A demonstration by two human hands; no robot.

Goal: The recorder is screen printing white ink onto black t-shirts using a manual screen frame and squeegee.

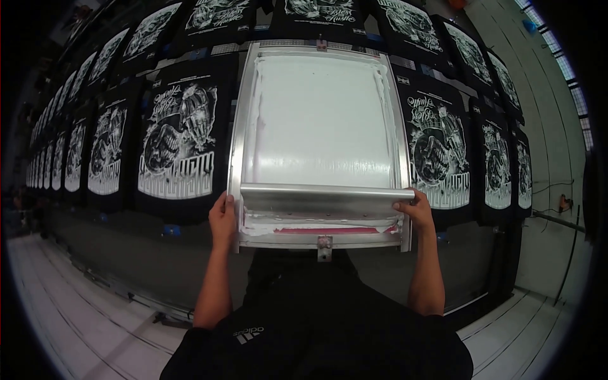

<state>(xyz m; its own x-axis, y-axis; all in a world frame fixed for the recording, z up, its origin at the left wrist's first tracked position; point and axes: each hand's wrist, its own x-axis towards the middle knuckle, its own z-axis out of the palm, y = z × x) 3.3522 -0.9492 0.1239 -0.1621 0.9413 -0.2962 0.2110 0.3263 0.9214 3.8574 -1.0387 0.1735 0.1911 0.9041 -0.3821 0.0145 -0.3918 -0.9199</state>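
Observation:
In front of me lies a screen printing frame [405, 152] with metal rails, its mesh coated in white ink [316, 114]. Across its near part stands a long metal squeegee [323, 198], spanning almost from rail to rail. My right hand [418, 211] is closed on the squeegee's right end, thumb on the near face. At the left rail, my left hand [222, 218] has its fingers closed against the frame's outer side, just below the squeegee's left end. White ink is smeared behind the squeegee, over a pink strip [335, 230] near the frame's front edge.
Black T-shirts [180, 136] with white and grey prints lie in long rows left, right and beyond the frame. A metal clamp [325, 247] sits at the frame's front middle. A thin pole [570, 253] rises at the right over pale flooring [529, 323].

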